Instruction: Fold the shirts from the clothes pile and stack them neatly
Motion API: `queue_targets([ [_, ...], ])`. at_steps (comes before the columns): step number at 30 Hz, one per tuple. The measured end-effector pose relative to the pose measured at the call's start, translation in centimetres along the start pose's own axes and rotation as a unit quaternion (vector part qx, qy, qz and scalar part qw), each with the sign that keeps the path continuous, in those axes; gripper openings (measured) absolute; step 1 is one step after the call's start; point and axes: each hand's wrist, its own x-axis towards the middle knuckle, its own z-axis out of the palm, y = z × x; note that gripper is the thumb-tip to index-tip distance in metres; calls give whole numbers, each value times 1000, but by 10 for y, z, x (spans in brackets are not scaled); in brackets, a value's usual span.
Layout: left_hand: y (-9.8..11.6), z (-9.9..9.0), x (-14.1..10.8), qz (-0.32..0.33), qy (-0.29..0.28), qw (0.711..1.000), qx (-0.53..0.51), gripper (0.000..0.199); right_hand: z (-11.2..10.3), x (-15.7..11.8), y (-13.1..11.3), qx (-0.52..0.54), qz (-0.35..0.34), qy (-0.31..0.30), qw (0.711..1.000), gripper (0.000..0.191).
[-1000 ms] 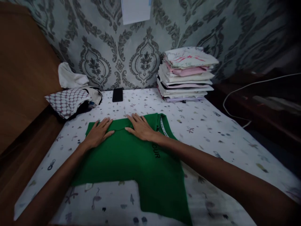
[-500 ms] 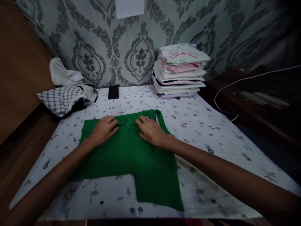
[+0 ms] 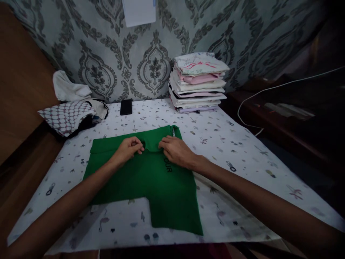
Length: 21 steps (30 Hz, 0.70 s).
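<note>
A green T-shirt (image 3: 121, 183) lies on the bed, its far side folded over in a strip and one sleeve pointing toward me. Dark lettering on it shows partly beside my right hand (image 3: 176, 151). That hand pinches the edge of the folded strip near the collar. My left hand (image 3: 129, 149) is closed with fingertips together at the same edge, left of a small raised gap in the cloth. The shirt's underside is hidden.
A stack of folded clothes (image 3: 198, 84) stands at the back by the patterned wall. A black phone (image 3: 126, 107) lies left of it. Crumpled clothes (image 3: 68, 115) are at the far left. A white cable (image 3: 242, 108) runs along the right of the printed bedsheet (image 3: 226, 144).
My left hand has gone from lying fairly flat on the shirt to a pinch at the fold. The folded edge between my hands is lifted slightly, and more lettering shows. The view has shifted a little.
</note>
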Motion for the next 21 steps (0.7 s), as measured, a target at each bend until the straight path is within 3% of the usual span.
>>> queue_targets([
  [3, -2, 2, -2, 102, 59, 984, 132, 6, 1, -4, -1, 2, -37, -28, 999, 17],
  [6, -2, 7, 0, 207, 89, 938, 263, 19, 1, -9, -5, 46, -71, -21, 996, 18],
  [8, -4, 10, 1, 257, 56, 909, 323, 30, 1, -14, -9, 89, -93, -19, 992, 20],
  [11, -12, 13, 2, 276, -36, 868, 411, 44, 0, -22, -9, 179, -97, -4, 979, 26],
  [13, -19, 13, 2, 271, -67, 848, 450, 49, -1, -26, -4, 242, -64, 41, 967, 31],
  [15, -24, 10, 1, 270, -63, 843, 460, 48, -4, -29, 3, 278, -7, 111, 954, 33],
  [18, -25, 4, -1, 279, -50, 841, 461, 43, -11, -31, 13, 275, 74, 203, 937, 30],
  [21, -18, 2, -4, 289, -52, 840, 457, 41, -15, -39, 14, 261, 120, 248, 925, 27],
])
